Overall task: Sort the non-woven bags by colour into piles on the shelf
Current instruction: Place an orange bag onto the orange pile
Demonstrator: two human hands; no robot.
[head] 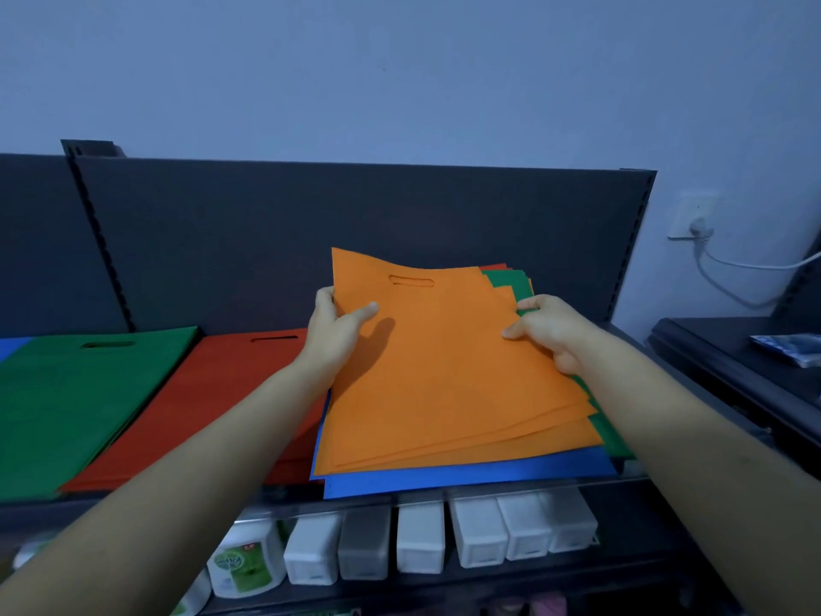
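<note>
- Our forearms come in from the bottom corners, and both hands are on the mixed stack at the middle of the dark metal shelf [266,233].
- Our left hand [331,331] grips the left edge of the flat orange non-woven bags [444,375], thumb on top, fingers wrapped round the edge.
- Our right hand [551,331] pinches their right edge, thumb on top, fingers tucked beneath.
- We see the orange sheaf fanned out and raised at its far end, handle slot away from us.
- Under it lie flat blue bags [466,480]; loose green bags [511,282] peek out at the back right.
- Left of the stack, a flat red pile [213,393] rests on the shelf, then a green pile [75,402].
- On the lower shelf stand white plastic boxes [477,535] and a white, green-labelled bottle [246,562].
</note>
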